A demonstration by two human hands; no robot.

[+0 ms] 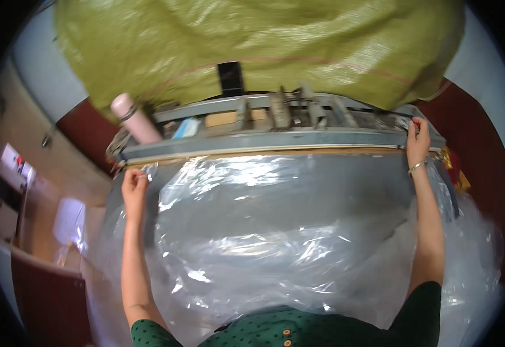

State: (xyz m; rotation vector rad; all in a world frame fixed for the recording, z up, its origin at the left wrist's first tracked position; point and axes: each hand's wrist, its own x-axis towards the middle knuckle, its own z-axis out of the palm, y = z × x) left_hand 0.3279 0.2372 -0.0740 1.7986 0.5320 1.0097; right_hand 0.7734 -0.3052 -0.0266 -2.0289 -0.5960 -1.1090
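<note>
the clear plastic film (246,248) lies wrinkled over the grey tabletop (351,176), between the forearms and up to the person's body. the left hand (135,184) is closed, thumb and fingers seeming to pinch the film near its far left corner; the right hand (419,141) has its fingers drawn together over the right end of the metal frame (264,140), but whether they grip film i cannot tell

an uneven pull could skew the sheet or deepen its folds, and the film could snag on the frame's corner or on the bracelet (418,167). the pink bottle (139,122) leans just beyond the left hand, so a careless reach might knock it

the frame bounds the far edge; past the right edge the film spreads in loose folds. the widest room for moving seems to be between the forearms, above the sheet
</note>
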